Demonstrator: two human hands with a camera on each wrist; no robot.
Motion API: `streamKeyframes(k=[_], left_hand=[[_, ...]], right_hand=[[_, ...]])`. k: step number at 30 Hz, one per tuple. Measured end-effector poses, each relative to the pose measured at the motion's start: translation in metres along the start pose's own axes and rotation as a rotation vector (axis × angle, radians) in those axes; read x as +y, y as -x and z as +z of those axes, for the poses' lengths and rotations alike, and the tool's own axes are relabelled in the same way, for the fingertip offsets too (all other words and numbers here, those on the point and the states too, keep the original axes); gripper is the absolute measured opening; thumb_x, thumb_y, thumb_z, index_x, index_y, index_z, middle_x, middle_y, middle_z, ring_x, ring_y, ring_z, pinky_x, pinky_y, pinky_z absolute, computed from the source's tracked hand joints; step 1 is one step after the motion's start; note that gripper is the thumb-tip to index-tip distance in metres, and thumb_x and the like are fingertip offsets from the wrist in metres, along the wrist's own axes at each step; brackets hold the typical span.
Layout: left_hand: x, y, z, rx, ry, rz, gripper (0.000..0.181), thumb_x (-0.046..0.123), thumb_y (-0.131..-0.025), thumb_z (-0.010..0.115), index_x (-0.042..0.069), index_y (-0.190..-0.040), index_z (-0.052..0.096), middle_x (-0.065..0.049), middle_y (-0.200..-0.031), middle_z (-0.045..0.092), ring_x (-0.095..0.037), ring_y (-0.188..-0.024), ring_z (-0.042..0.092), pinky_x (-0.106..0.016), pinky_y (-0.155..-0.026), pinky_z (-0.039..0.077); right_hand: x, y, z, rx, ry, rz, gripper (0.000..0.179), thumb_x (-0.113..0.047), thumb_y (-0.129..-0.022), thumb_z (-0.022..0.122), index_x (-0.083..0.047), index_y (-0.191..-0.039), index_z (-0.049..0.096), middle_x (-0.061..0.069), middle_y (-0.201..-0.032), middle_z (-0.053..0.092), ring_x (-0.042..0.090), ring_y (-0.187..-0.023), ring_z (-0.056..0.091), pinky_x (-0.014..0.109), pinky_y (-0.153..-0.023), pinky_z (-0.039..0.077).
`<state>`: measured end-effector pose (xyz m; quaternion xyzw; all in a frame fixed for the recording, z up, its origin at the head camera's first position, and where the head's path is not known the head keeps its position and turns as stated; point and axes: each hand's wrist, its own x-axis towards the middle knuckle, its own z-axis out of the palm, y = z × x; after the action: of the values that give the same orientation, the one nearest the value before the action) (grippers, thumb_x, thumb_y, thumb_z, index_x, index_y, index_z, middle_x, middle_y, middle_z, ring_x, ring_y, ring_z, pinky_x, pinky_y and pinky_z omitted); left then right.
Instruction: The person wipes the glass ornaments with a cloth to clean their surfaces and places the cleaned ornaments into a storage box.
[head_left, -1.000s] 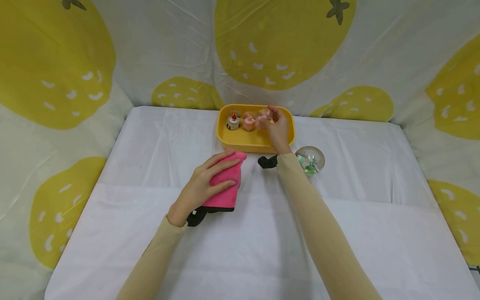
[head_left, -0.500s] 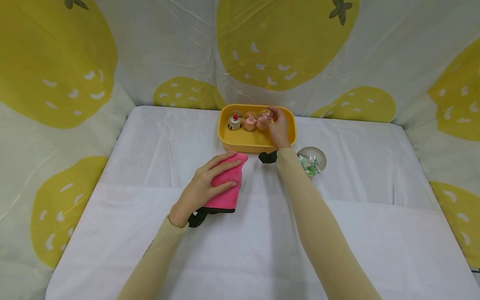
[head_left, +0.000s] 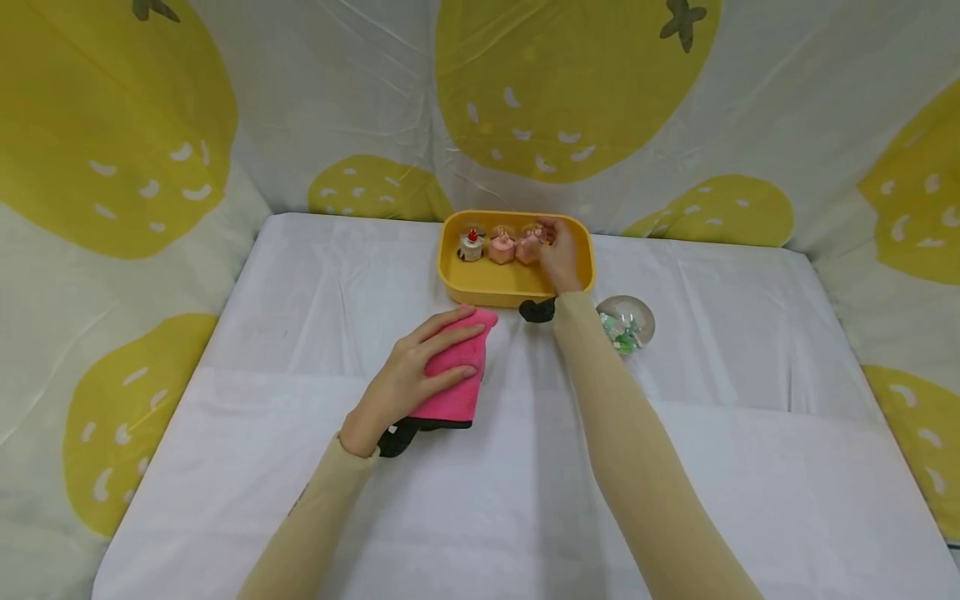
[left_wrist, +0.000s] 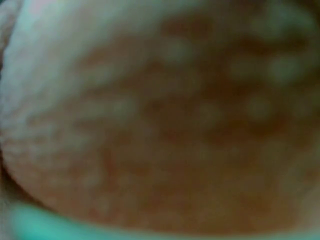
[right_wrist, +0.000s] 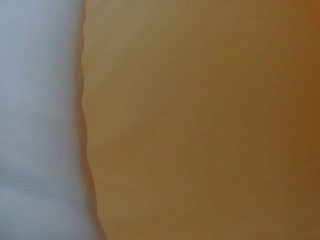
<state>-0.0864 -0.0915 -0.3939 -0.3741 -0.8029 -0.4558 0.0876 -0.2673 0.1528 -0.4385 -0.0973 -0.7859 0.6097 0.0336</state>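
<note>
In the head view a folded pink cloth (head_left: 452, 398) with a black edge is gripped by my left hand (head_left: 401, 375), in front of the yellow tray (head_left: 491, 297). My right hand (head_left: 559, 254) reaches into the tray's right end, fingertips pinching a small pink ornament (head_left: 529, 247). A similar pink ornament (head_left: 502, 247) stands beside it, and a white cake-shaped ornament (head_left: 471, 247) with a red top is at the left. The left wrist view holds only blurred skin. Close up in the right wrist view are the yellow tray wall (right_wrist: 200, 125) and white cloth.
A clear glass globe (head_left: 628, 325) with green and white shapes inside sits right of my right forearm, its left side near the sleeve. White cloth (head_left: 712, 483) covers the table. Behind the tray hangs a fabric wall (head_left: 375, 92) with yellow fruit prints.
Both hands keep nearly the same places, the right at the same pink ornament and the left on the cloth. The whole head view has shifted slightly.
</note>
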Motion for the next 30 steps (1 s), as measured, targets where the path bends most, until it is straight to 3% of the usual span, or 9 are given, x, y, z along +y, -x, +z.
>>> streamKeyframes(k=[9, 23, 27, 30], left_hand=[[0.0, 0.0, 0.002, -0.009, 0.012, -0.004, 0.054, 0.012, -0.082, 0.077, 0.009, -0.132, 0.058, -0.005, -0.144, 0.043, -0.021, -0.129, 0.042, -0.034, -0.098, 0.044], [0.0, 0.0, 0.001, -0.013, 0.012, -0.01, 0.054, 0.012, -0.082, 0.077, 0.008, -0.132, 0.058, -0.006, -0.143, 0.044, -0.021, -0.127, 0.043, -0.034, -0.098, 0.045], [0.0, 0.0, 0.001, -0.014, 0.005, -0.013, 0.054, 0.012, -0.082, 0.077, 0.009, -0.132, 0.058, -0.006, -0.143, 0.043, -0.021, -0.128, 0.043, -0.034, -0.098, 0.045], [0.0, 0.001, 0.0, -0.011, 0.0, -0.009, 0.054, 0.011, -0.082, 0.077, 0.008, -0.132, 0.058, -0.007, -0.143, 0.043, -0.021, -0.129, 0.042, -0.034, -0.099, 0.044]], right_hand=[[0.002, -0.003, -0.001, 0.012, 0.01, 0.026, 0.044, 0.008, -0.087, 0.058, 0.002, -0.129, 0.048, 0.017, -0.126, 0.05, 0.027, -0.112, 0.045, 0.024, -0.102, 0.037], [-0.002, -0.004, -0.002, 0.008, 0.043, 0.074, 0.048, 0.005, -0.088, 0.059, -0.001, -0.135, 0.049, 0.014, -0.134, 0.049, 0.026, -0.119, 0.046, 0.023, -0.103, 0.037], [-0.005, -0.003, -0.002, 0.039, -0.004, 0.059, 0.05, 0.0, -0.089, 0.062, -0.002, -0.138, 0.047, 0.011, -0.138, 0.049, 0.021, -0.125, 0.045, 0.021, -0.103, 0.035], [-0.014, 0.003, -0.003, 0.07, -0.11, 0.003, 0.052, -0.002, -0.089, 0.064, -0.001, -0.138, 0.047, 0.011, -0.139, 0.049, 0.019, -0.126, 0.045, 0.02, -0.103, 0.036]])
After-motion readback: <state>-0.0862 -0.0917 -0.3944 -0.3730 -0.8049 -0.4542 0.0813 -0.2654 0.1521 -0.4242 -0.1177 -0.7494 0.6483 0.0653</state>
